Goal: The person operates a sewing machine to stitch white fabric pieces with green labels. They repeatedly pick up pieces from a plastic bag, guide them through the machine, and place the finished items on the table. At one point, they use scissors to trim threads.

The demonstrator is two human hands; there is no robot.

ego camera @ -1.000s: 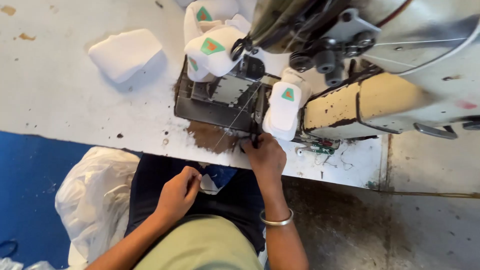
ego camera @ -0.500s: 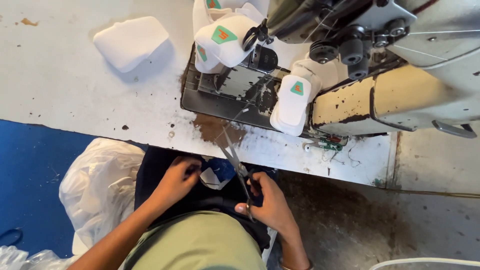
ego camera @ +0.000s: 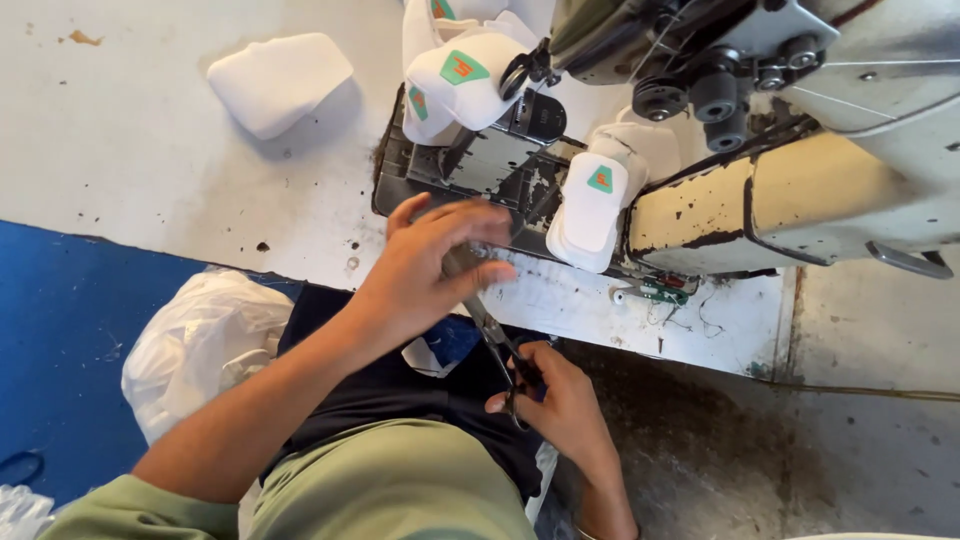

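The right hand (ego camera: 560, 405) is clenched through the loops of a pair of scissors (ego camera: 497, 345), held low over the lap just off the table's near edge, blades pointing up toward the left hand (ego camera: 425, 275); the left hand hovers at that edge with fingers spread and slightly blurred, and whether it pinches anything I cannot tell; beyond it sits a worn sewing machine (ego camera: 790, 150), with white fabric pieces (ego camera: 590, 205) bearing green patches draped at its bed; a folded white piece (ego camera: 278, 80) lies apart on the white table (ego camera: 150, 170); a white plastic bag (ego camera: 200, 335) rests beside the knee.
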